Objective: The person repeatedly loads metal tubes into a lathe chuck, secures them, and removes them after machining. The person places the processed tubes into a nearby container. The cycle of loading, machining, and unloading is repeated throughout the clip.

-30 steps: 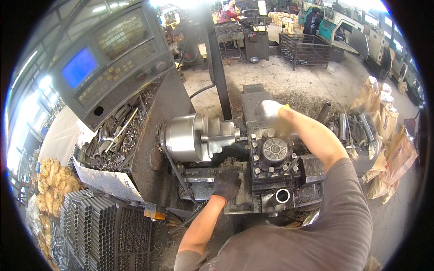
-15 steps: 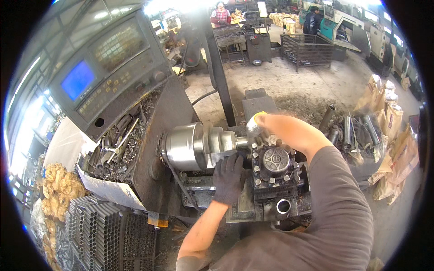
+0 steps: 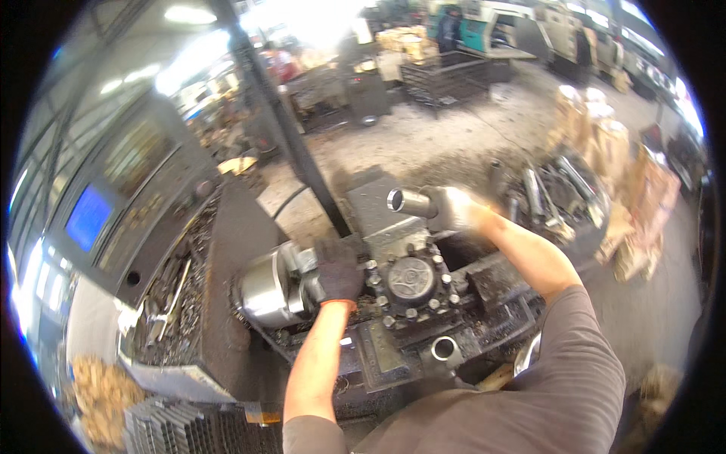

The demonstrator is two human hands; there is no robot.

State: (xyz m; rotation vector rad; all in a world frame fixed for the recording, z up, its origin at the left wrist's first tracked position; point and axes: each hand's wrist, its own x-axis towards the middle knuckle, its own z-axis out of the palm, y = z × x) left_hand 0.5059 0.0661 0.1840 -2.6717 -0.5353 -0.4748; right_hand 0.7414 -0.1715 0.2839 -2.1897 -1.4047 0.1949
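My right hand (image 3: 452,209), in a pale glove, is closed around a short metal tube (image 3: 411,203) whose open end points left, above the far side of the lathe's tool turret (image 3: 411,283). My left hand (image 3: 339,271), in a dark glove, is at the jaws of the steel chuck (image 3: 266,289). Motion blur smears its fingers, so I cannot tell whether they grip anything. The gloved hand hides part of the jaws. A round hollow holder (image 3: 445,349) sits at the turret's near side.
A control panel with a blue screen (image 3: 89,217) stands at the left, above a chip-filled tray holding a T-handled wrench (image 3: 172,303). Stacked tubes (image 3: 170,427) lie at lower left. More tubes (image 3: 578,179) and paper sacks (image 3: 649,197) are at the right. A dark post (image 3: 291,136) rises behind the chuck.
My right hand has moved right from beside the chuck, and the tube now shows in its grip. My left hand has shifted up over the jaws. The whole view has turned.
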